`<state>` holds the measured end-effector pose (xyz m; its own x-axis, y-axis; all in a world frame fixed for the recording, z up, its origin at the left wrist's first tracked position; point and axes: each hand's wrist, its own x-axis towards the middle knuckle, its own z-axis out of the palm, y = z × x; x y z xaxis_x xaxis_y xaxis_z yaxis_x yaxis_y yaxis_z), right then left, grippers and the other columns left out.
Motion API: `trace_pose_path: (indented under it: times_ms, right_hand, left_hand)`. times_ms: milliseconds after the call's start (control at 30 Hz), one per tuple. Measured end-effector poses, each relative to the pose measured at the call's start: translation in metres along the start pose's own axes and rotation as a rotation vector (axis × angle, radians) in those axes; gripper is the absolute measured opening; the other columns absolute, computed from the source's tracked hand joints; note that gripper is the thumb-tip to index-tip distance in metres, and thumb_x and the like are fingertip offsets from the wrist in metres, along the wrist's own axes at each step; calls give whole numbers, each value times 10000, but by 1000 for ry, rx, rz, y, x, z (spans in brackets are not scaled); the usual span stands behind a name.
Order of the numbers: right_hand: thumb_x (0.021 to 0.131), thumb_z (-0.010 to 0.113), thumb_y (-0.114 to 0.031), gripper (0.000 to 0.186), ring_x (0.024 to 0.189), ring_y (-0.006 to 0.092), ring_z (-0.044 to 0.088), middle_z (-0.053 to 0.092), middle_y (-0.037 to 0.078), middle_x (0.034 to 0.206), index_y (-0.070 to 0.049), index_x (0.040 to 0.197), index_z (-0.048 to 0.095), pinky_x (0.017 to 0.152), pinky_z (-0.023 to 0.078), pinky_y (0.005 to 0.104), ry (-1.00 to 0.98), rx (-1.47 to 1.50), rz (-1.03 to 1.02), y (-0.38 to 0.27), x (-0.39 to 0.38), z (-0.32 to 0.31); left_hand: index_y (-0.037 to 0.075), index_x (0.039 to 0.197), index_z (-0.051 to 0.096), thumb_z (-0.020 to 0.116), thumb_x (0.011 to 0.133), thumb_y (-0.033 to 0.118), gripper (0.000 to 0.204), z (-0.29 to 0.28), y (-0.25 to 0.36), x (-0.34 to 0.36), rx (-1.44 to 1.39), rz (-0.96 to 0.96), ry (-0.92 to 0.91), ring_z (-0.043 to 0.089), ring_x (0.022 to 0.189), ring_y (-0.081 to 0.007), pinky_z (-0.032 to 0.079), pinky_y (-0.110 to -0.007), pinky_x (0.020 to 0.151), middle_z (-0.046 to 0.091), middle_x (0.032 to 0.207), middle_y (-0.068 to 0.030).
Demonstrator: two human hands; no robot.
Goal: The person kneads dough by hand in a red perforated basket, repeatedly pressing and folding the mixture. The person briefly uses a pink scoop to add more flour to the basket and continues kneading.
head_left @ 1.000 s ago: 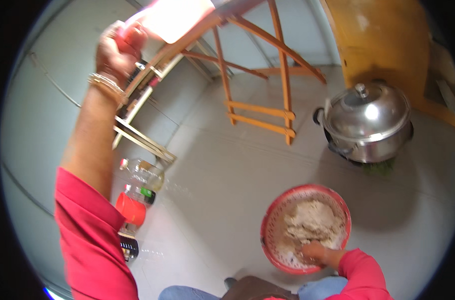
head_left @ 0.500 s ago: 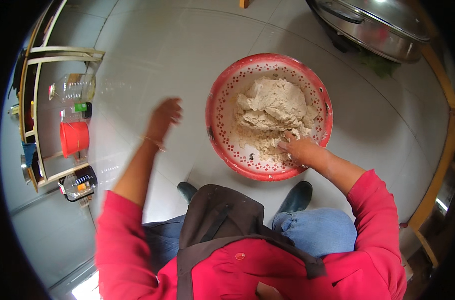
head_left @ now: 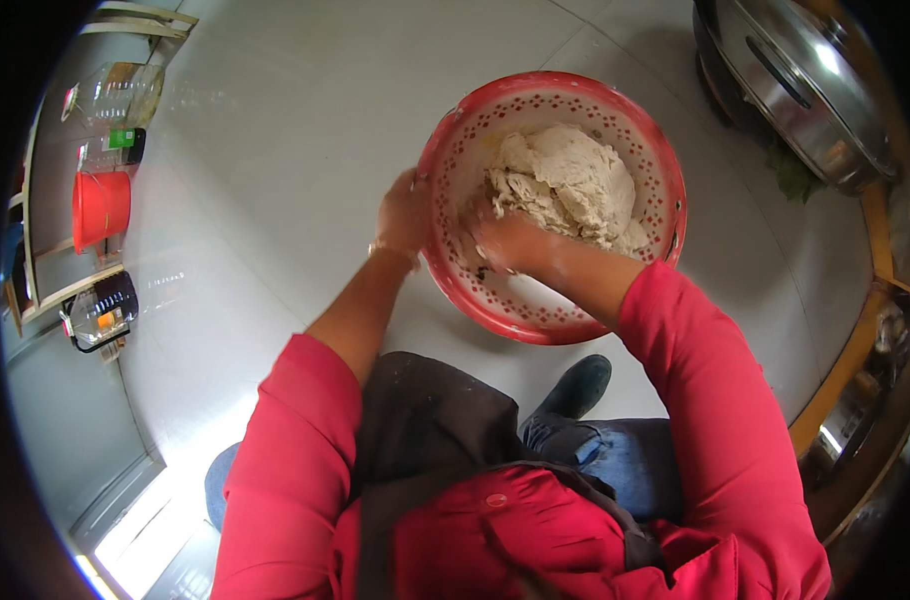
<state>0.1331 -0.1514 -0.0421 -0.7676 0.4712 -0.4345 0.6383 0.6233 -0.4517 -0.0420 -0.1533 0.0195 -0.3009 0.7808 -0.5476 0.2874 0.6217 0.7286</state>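
Note:
A red-rimmed enamel basin with a patterned white inside stands on the floor before me. In it lies a large rough lump of pale dough. My left hand grips the basin's left rim from outside, its fingers partly hidden. Inside the basin, my right hand reaches down at the left of the lump, close to the basin's wall. Its fingers point downward and are blurred and partly hidden, so their grip does not show.
At the left, a shelf rack stands by a red bucket, a clear plastic jug and a dark-topped jug. A lidded steel pan is at the far right, with green leaves beneath it. My boot is near the basin.
My left hand has come right from the air above the floor to the basin's rim. My right hand has moved from the dough's near right side to its left. The view has shifted.

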Motion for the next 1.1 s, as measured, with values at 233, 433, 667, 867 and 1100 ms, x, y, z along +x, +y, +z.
trace_pose_path:
  times_ms: [233, 433, 667, 867, 1100]
  right_hand:
    - [835, 648, -239, 547, 1181, 373, 579, 417, 166, 1457, -198, 1346, 460, 840, 542, 515, -274, -66, -1, 23, -119, -15]
    - [821, 660, -279, 510, 1138, 399, 561, 431, 164, 1432, -184, 1304, 528, 854, 537, 486, 51, -148, -23, 0, -59, 7]
    - [844, 618, -342, 578, 1234, 355, 528, 616, 128, 1272, -113, 1367, 530, 1085, 303, 568, 146, -258, 503, 40, 67, -96]
    - [636, 805, -574, 894, 1181, 337, 598, 640, 142, 1266, -134, 1366, 536, 1037, 431, 407, 152, 198, 841, 86, 12, -146]
    - [804, 712, -360, 615, 1405, 396, 325, 495, 205, 1410, -19, 1296, 573, 1107, 341, 486, 31, 253, 507, -1, 70, -100]
  left_hand:
    - [71, 1331, 569, 490, 972, 230, 400, -6, 44, 56, 85, 252, -138, 625, 1078, -223, 463, -333, 954, 670, 1163, -146]
    - [138, 1324, 579, 455, 969, 297, 408, 11, 41, 80, -28, 289, -110, 621, 1096, -324, 466, -388, 960, 657, 1201, -161]
    - [169, 1321, 575, 453, 975, 300, 390, 7, 43, 98, 15, 366, -164, 617, 1091, -356, 473, -411, 936, 669, 1156, -174]
    - [165, 1306, 585, 465, 986, 288, 363, 7, 36, 100, -24, 407, -187, 620, 1070, -372, 486, -418, 909, 672, 1135, -179]
    - [149, 1317, 581, 481, 984, 270, 368, 7, 37, 100, 16, 430, -133, 630, 1055, -367, 487, -426, 910, 675, 1133, -178]
